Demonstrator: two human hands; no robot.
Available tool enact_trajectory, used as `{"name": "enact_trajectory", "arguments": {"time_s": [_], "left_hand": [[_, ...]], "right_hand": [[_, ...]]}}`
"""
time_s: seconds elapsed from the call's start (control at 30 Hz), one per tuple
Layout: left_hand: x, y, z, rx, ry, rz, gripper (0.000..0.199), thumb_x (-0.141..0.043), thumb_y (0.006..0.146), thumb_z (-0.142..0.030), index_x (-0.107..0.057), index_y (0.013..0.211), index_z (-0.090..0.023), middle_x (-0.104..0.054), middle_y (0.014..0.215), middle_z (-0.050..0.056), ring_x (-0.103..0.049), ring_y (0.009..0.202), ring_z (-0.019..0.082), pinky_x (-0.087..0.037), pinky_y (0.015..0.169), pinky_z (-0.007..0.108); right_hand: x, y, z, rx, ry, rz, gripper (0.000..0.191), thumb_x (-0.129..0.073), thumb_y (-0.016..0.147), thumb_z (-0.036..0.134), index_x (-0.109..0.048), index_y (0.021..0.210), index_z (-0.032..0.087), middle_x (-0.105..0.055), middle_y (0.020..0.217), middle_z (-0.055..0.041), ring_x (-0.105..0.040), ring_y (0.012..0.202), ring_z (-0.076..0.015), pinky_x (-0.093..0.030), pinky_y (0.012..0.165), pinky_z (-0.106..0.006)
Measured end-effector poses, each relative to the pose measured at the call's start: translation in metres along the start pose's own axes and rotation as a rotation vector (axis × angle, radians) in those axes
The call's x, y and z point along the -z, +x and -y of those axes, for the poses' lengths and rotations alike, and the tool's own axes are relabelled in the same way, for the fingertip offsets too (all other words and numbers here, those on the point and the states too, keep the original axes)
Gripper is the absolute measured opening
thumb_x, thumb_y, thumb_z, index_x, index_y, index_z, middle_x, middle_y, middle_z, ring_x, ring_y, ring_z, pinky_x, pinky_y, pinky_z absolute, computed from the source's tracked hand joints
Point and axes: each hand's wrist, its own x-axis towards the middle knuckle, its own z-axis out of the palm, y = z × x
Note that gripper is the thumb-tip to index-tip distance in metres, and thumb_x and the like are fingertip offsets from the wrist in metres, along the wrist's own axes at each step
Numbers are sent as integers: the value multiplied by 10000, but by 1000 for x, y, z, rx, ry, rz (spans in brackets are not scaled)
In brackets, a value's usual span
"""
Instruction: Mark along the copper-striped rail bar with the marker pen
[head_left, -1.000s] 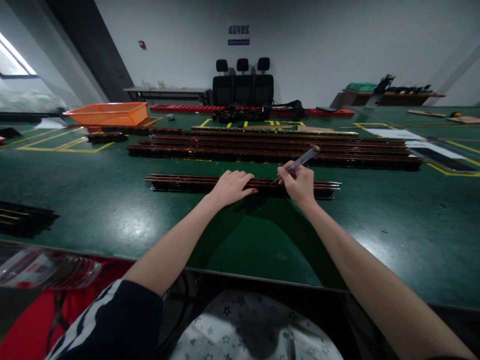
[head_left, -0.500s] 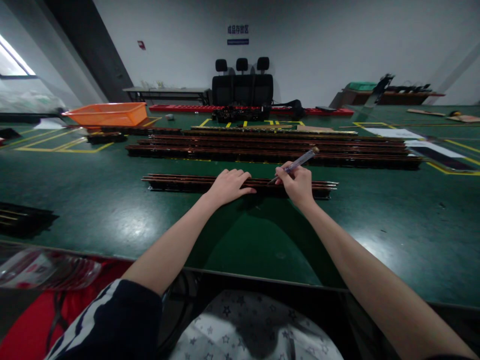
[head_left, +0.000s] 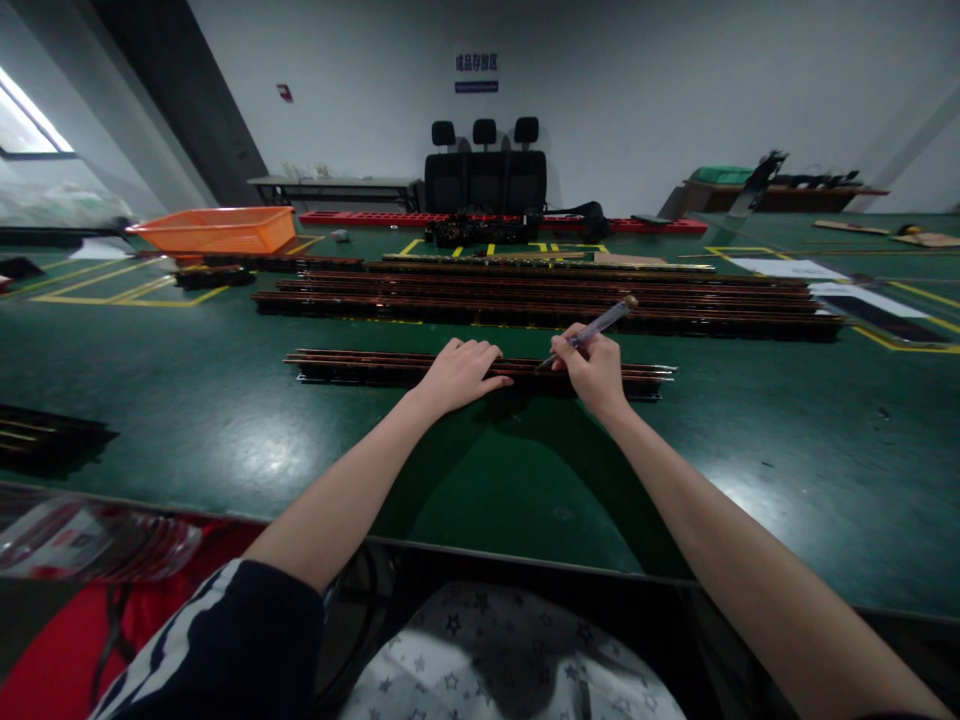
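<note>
A bundle of long, thin dark strips with coppery edges (head_left: 360, 367) lies crosswise on the green table in front of me. My left hand (head_left: 460, 376) grips the middle of this bundle, its fingers over the top and its thumb along the near side. In my right hand (head_left: 592, 365) is a pen with a clear barrel (head_left: 606, 320). It slants up to the right, and its tip points down at the strips just right of my left thumb. Whether the tip touches them I cannot tell.
Behind the bundle lies a longer stack of similar strips (head_left: 450, 290). An orange basket (head_left: 217, 232) stands at the back left, and more dark strips (head_left: 49, 438) lie at the left edge. White papers (head_left: 787, 267) and a dark flat panel (head_left: 885, 315) are at the right.
Almost nothing differs. My right hand and the pen have shifted very slightly; my left hand keeps its place on the strips.
</note>
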Motion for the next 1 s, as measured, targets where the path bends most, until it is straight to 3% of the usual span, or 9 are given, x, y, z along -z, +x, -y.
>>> {"name": "enact_trajectory", "arguments": {"time_s": [1.0], "left_hand": [[0,1,1,2,-32,23,438,-421,962,-500,-575,1113,-119,-659,1085,119,-602,1013,252,-405,844,347]], "right_hand": [[0,1,1,-7,19,13,267,-563,792,412,-522,626,207,-556,501,13,-551,490,-143,-439,555,-299]]}}
